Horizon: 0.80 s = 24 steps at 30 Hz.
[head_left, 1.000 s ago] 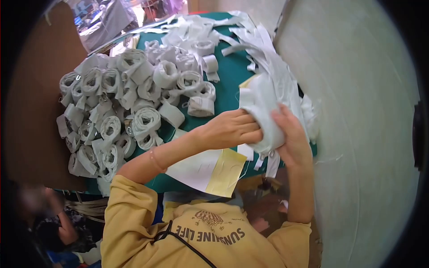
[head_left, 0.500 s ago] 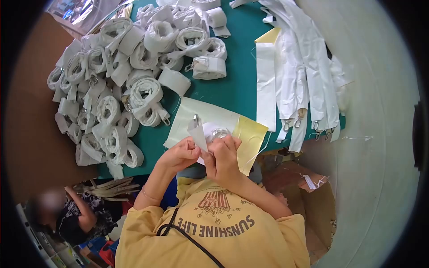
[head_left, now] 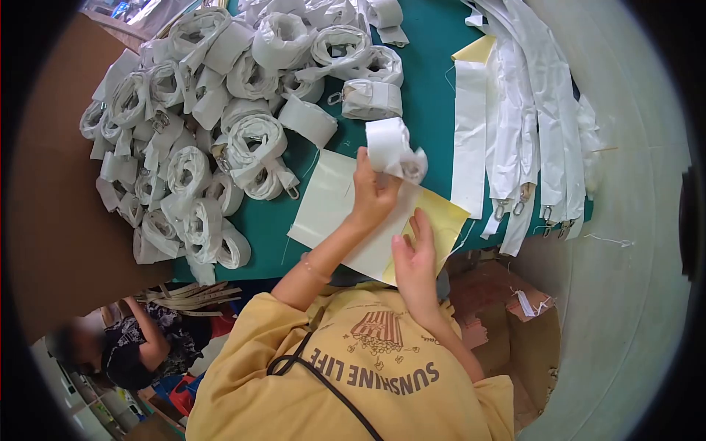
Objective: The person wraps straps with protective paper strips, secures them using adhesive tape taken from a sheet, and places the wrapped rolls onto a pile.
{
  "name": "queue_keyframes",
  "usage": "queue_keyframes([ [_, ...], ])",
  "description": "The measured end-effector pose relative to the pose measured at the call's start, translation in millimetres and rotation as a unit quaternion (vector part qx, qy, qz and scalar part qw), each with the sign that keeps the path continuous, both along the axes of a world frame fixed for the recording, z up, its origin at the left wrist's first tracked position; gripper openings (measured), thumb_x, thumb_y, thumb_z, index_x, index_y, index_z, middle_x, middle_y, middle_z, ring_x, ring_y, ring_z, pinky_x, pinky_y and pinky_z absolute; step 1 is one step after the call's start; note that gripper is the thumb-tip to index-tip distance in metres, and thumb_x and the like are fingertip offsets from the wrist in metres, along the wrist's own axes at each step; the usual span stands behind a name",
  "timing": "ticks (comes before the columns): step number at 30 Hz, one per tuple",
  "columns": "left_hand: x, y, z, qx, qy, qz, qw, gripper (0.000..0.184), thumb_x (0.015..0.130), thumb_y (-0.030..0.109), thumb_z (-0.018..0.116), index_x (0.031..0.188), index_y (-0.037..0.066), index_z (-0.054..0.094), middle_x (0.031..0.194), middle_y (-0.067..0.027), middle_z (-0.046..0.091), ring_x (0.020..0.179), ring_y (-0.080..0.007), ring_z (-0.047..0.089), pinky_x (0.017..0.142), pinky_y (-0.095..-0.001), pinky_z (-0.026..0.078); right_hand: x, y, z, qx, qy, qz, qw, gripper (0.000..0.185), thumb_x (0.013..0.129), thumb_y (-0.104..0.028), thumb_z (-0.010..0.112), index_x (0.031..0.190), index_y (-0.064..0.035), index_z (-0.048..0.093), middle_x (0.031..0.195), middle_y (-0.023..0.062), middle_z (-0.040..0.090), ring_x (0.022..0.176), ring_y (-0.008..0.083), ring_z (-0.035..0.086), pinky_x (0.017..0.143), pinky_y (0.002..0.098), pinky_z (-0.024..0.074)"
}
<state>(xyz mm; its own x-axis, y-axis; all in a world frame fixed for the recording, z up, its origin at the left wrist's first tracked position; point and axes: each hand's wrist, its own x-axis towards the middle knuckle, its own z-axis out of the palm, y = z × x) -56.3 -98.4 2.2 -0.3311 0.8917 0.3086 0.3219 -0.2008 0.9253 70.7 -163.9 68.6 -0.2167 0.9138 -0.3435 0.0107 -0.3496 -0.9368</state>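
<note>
A white rolled strip (head_left: pixel 388 144) is gripped between the thumb and fingers of my left hand (head_left: pixel 376 192), above the far edge of a pale sheet (head_left: pixel 334 198) with a yellow band. My right hand (head_left: pixel 416 266) is empty, its fingers stretched out over the yellow band near the table's front edge. Just beyond the held roll lies another white roll with a metal clip (head_left: pixel 371 99). Long flat white strips (head_left: pixel 507 132) with metal clips at their near ends lie to the right of my hands.
A large heap of white rolls (head_left: pixel 187 170) covers the left of the green table (head_left: pixel 430 95). At the far left rises a brown board (head_left: pixel 66 176). An open cardboard box (head_left: pixel 526 353) stands below the table at right. Another person (head_left: pixel 140 342) is at the lower left.
My left hand has moved forward and to the right with the roll. My right hand has let go of it and opened over the yellow band. The view has shifted slightly.
</note>
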Motion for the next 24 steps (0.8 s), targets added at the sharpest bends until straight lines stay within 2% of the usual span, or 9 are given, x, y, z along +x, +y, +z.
queue_keyframes([
  [3, 6, 3, 1, -0.056, -0.202, 0.018, 0.978, 0.033, 0.089, 0.026, 0.061, 0.111, 0.002, 0.053, 0.1, -0.0047, 0.059, 0.087, -0.0119, 0.052, 0.074, -0.0257, 0.041, -7, 8, 2, 0.04, -0.047, -0.034, 0.997, 0.063, 0.087, -0.005, 0.056, 0.138, 0.0041, 0.021, 0.139, 0.0166, 0.032, 0.114, 0.023, 0.049, 0.092, 0.0307, 0.0428],
  [5, 1, 3, 0, -0.049, -0.297, 0.024, 0.953, 0.034, 0.091, 0.031, 0.059, 0.108, 0.003, 0.054, 0.095, -0.0023, 0.06, 0.084, -0.0095, 0.052, 0.072, -0.0252, 0.041, -6, 27, 14, -0.161, 0.118, -0.077, 0.977, 0.054, 0.088, -0.006, 0.055, 0.135, 0.0036, 0.029, 0.124, 0.0138, 0.046, 0.094, 0.0156, 0.054, 0.076, 0.0264, 0.0459],
  [6, -1, 4, -4, -0.029, -0.277, 0.025, 0.96, 0.035, 0.091, 0.033, 0.058, 0.108, 0.002, 0.054, 0.094, -0.0023, 0.06, 0.083, -0.0086, 0.051, 0.072, -0.0246, 0.04, -4, 34, 6, -0.248, 0.227, -0.054, 0.94, 0.04, 0.089, -0.008, 0.056, 0.125, 0.003, 0.042, 0.099, 0.007, 0.057, 0.074, 0.0083, 0.051, 0.063, 0.0226, 0.0424],
  [8, 1, 6, -1, -0.028, -0.291, 0.033, 0.956, 0.035, 0.091, 0.033, 0.058, 0.108, 0.002, 0.054, 0.093, -0.0024, 0.06, 0.083, -0.0087, 0.051, 0.072, -0.0246, 0.04, -12, 39, -6, -0.189, 0.143, -0.03, 0.971, 0.023, 0.09, -0.012, 0.057, 0.109, 0.0013, 0.053, 0.076, 0.0004, 0.057, 0.063, 0.0063, 0.049, 0.057, 0.0195, 0.0385],
  [13, -1, 4, 2, -0.05, -0.273, 0.01, 0.961, 0.034, 0.091, 0.031, 0.058, 0.109, 0.002, 0.053, 0.096, -0.0036, 0.06, 0.084, -0.01, 0.052, 0.072, -0.0257, 0.041, 1, 47, 3, -0.158, 0.077, -0.018, 0.984, 0.015, 0.093, -0.016, 0.053, 0.092, -0.0014, 0.059, 0.073, 0.0038, 0.061, 0.058, 0.0045, 0.05, 0.055, 0.0176, 0.0383],
  [17, 4, 10, 0, -0.016, -0.201, 0.013, 0.979, 0.032, 0.09, 0.024, 0.06, 0.107, -0.001, 0.054, 0.096, -0.008, 0.058, 0.084, -0.016, 0.054, 0.071, -0.0275, 0.042, 61, 57, 61, -0.267, 0.318, -0.102, 0.904, 0.009, 0.093, -0.009, 0.048, 0.085, -0.0059, 0.05, 0.065, 0.0048, 0.054, 0.052, 0.0079, 0.048, 0.045, 0.0204, 0.0399],
  [19, 4, 11, 0, -0.015, -0.174, 0.012, 0.984, 0.03, 0.089, 0.022, 0.061, 0.106, -0.002, 0.054, 0.094, -0.0097, 0.057, 0.083, -0.0185, 0.055, 0.07, -0.0285, 0.042, 91, 73, 108, -0.116, 0.4, -0.144, 0.898, 0.012, 0.093, -0.01, 0.05, 0.083, -0.0086, 0.043, 0.059, 0.0028, 0.045, 0.042, 0.0085, 0.041, 0.032, 0.0205, 0.0311],
  [22, 4, 19, 10, 0.004, -0.102, 0.022, 0.995, 0.028, 0.089, 0.022, 0.06, 0.104, -0.002, 0.056, 0.088, -0.0122, 0.055, 0.08, -0.0231, 0.056, 0.068, -0.0311, 0.042, 119, 97, 137, 0.031, 0.211, 0.156, 0.964, 0.008, 0.09, -0.007, 0.053, 0.086, -0.0068, 0.046, 0.058, 0.0018, 0.042, 0.043, 0.0075, 0.04, 0.038, 0.021, 0.0327],
  [24, 4, 27, 33, -0.069, -0.134, -0.011, 0.989, 0.027, 0.092, 0.024, 0.054, 0.103, -0.001, 0.056, 0.085, -0.0136, 0.053, 0.077, -0.0254, 0.055, 0.067, -0.0342, 0.042, 81, 110, 143, 0.01, -0.097, 0.214, 0.972, 0.006, 0.089, -0.007, 0.054, 0.085, -0.0028, 0.056, 0.063, 0.0017, 0.048, 0.049, 0.0064, 0.04, 0.046, 0.0226, 0.0341],
])
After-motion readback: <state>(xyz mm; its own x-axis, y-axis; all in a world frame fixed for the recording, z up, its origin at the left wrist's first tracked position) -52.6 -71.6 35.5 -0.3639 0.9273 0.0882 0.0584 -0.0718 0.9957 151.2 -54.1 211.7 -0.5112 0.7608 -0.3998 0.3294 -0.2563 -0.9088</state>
